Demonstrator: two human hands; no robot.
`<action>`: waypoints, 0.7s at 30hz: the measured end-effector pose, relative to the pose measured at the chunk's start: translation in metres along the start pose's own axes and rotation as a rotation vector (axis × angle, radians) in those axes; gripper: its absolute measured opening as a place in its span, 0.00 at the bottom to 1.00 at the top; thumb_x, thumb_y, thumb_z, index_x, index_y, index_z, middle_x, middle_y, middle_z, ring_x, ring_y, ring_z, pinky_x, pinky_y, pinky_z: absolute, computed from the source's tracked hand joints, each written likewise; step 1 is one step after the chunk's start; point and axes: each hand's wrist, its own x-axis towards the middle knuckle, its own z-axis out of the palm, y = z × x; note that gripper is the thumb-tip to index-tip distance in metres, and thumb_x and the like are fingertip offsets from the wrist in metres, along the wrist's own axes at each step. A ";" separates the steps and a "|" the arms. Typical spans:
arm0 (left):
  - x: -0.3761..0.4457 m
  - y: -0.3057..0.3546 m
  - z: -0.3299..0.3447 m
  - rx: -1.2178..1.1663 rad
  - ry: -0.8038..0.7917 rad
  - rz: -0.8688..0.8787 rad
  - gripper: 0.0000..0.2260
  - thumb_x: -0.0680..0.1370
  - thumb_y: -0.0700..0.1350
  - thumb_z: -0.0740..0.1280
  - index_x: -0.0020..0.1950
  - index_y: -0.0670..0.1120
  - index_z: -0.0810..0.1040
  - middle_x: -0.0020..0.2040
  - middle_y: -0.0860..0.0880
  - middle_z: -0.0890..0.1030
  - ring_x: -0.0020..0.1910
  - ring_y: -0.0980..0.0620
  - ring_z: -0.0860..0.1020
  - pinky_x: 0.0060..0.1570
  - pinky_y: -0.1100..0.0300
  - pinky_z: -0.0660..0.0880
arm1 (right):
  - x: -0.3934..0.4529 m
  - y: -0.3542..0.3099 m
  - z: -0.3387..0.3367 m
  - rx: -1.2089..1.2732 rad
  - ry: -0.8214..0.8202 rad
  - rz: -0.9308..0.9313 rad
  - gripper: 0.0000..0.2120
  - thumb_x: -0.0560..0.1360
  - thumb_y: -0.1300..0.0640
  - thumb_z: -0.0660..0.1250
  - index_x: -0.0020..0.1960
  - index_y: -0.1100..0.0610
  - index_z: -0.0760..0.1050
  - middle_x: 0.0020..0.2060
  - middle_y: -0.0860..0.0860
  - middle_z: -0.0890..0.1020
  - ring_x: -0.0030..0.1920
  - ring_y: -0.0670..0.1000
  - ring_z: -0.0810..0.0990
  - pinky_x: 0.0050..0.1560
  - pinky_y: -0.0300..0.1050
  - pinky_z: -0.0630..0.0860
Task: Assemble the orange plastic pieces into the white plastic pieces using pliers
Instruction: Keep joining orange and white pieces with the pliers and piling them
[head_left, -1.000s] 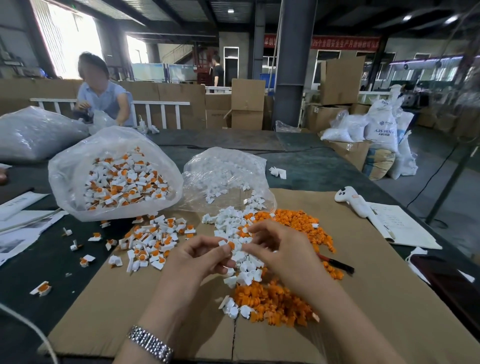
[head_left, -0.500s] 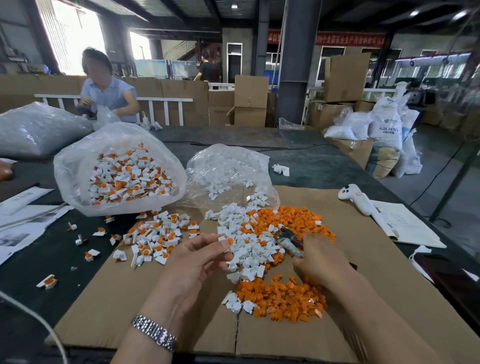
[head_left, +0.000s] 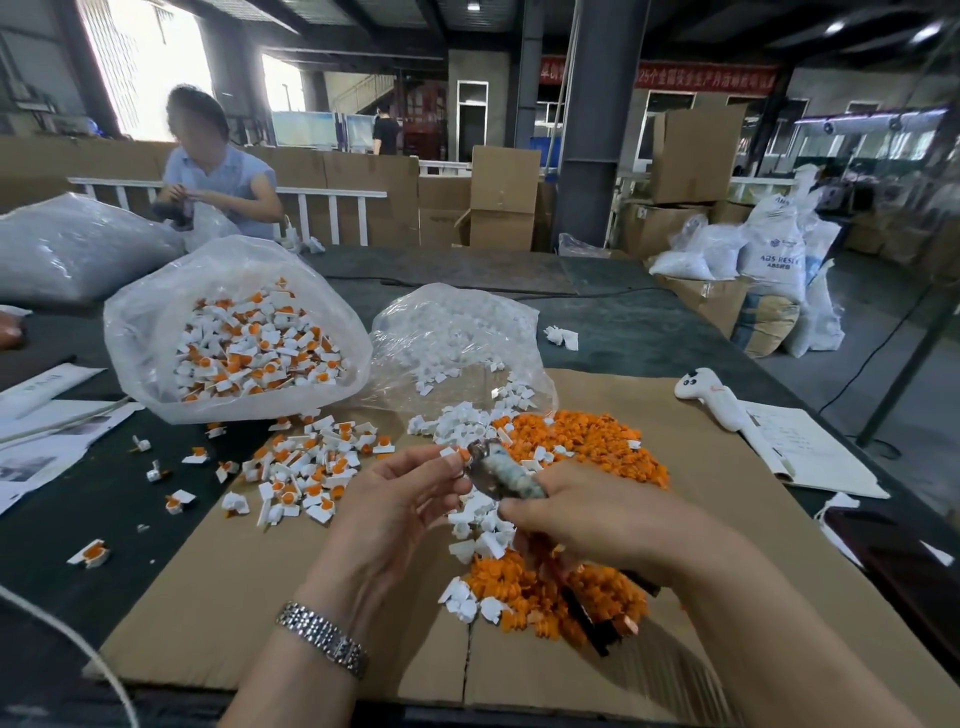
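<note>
Brown cardboard (head_left: 675, 519) is spread over the dark tabletop (head_left: 623, 322) and serves as the landmark here. On its middle an orange heap (head_left: 582, 441) lies, with a second orange patch (head_left: 524, 592) nearer the person, and loose white pieces (head_left: 483, 525) are scattered between the two. At its left edge assembled pieces (head_left: 306, 467) are piled, some spilled off onto the tabletop. Behind its far left corner a bag (head_left: 234, 332) of assembled pieces is seen, and just beside that, at the far edge, a clear bag (head_left: 457, 338) of white parts. Off its right edge papers (head_left: 810, 452) lie under a white toy (head_left: 711, 395). Across the tabletop, far behind the cardboard, another person (head_left: 218, 171) is seated at work.

Above the cardboard's middle the left hand (head_left: 400, 499) is raised, a watch (head_left: 322, 639) worn on its wrist; a white piece (head_left: 453, 453) with an orange insert is pinched between thumb and forefinger. The right hand (head_left: 597, 519) is curled round the pliers (head_left: 498, 467), whose head is brought against the pinched piece; the handles are seen below the palm, over the nearer orange patch. Part of the white scatter is hidden by both hands. Whether the pliers' jaws are closed on the piece cannot be told, as the head is blurred.
</note>
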 end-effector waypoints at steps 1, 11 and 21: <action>0.000 0.001 0.000 0.016 0.004 0.010 0.06 0.66 0.37 0.78 0.41 0.39 0.87 0.39 0.40 0.85 0.35 0.49 0.84 0.34 0.63 0.81 | 0.000 -0.002 0.002 -0.013 0.005 -0.009 0.13 0.83 0.48 0.61 0.46 0.56 0.74 0.40 0.56 0.81 0.38 0.51 0.78 0.47 0.54 0.79; 0.003 -0.002 -0.011 0.156 0.041 0.056 0.07 0.65 0.40 0.79 0.41 0.40 0.88 0.41 0.38 0.86 0.38 0.47 0.85 0.38 0.62 0.82 | 0.015 0.002 0.026 -0.143 0.127 -0.078 0.22 0.82 0.39 0.57 0.43 0.56 0.71 0.36 0.58 0.76 0.34 0.53 0.72 0.38 0.52 0.73; -0.001 -0.008 -0.013 0.176 0.061 0.033 0.03 0.68 0.37 0.78 0.41 0.41 0.88 0.44 0.39 0.87 0.39 0.47 0.86 0.40 0.62 0.82 | 0.021 0.007 0.050 -0.244 0.322 -0.023 0.22 0.81 0.36 0.57 0.38 0.51 0.68 0.31 0.48 0.72 0.26 0.45 0.67 0.25 0.38 0.62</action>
